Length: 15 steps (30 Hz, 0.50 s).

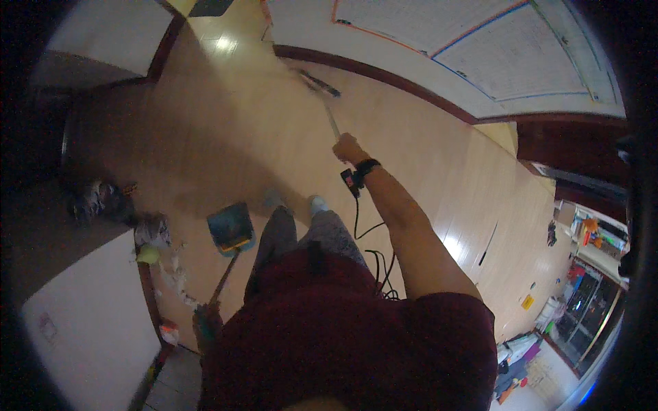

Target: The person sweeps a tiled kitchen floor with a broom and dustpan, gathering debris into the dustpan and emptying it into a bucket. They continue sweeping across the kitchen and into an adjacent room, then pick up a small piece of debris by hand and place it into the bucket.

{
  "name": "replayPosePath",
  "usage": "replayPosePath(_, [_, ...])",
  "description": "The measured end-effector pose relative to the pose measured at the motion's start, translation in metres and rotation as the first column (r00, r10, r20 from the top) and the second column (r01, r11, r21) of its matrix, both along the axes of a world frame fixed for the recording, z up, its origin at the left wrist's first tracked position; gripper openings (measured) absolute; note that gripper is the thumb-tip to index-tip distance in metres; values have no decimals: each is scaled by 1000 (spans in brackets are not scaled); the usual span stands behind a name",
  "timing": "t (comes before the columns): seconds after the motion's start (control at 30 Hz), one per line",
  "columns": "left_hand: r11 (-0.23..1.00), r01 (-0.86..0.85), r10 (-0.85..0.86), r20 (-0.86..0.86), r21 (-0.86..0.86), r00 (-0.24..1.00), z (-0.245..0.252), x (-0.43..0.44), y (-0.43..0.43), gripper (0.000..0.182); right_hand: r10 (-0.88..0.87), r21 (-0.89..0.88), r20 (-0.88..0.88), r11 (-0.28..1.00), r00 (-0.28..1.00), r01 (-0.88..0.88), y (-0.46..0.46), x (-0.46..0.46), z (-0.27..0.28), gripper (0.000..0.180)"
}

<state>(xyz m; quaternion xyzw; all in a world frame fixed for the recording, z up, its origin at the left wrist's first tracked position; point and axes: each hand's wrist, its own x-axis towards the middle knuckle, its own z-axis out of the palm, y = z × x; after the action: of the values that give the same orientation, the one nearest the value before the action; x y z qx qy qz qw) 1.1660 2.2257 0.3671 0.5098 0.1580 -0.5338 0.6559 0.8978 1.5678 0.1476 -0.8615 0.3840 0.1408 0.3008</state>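
Observation:
My right hand (pixel 349 148) grips the pale stick of a broom (pixel 332 119). The broom's dark head (pixel 320 83), blurred, rests on the floor near the wall's skirting. Around my right wrist is a black strap with a small device (pixel 351 182) and a hanging black cable (pixel 355 218). Low on the left, in dim light, my left hand (pixel 208 316) is closed about the handle (pixel 224 277) of a long-handled dustpan. The dark blue-green dustpan (pixel 231 226) is at floor level, left of my legs. Whether it holds dirt cannot be told.
Pale wood-look flooring (pixel 288 138) surrounds my feet. Plastic bags (pixel 152 229) and litter lie along the left wall (pixel 92 308). A thin dark stick (pixel 488 244) and a yellow item (pixel 527 302) lie at right. Shelves (pixel 596 231) and a glass door (pixel 586 308) stand beyond.

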Motion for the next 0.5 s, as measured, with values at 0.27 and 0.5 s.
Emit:
replayPosePath(0.27, [990, 69, -26, -313, 125, 949, -3, 55, -70, 44, -680, 660, -11, 546, 733, 516, 14, -39, 84, 21])
replayPosePath(0.5, [982, -176, 188, -443, 68, 877, -15, 73, -77, 39, -849, 619, -147, 322, 508, 716, 72, -64, 98, 16])
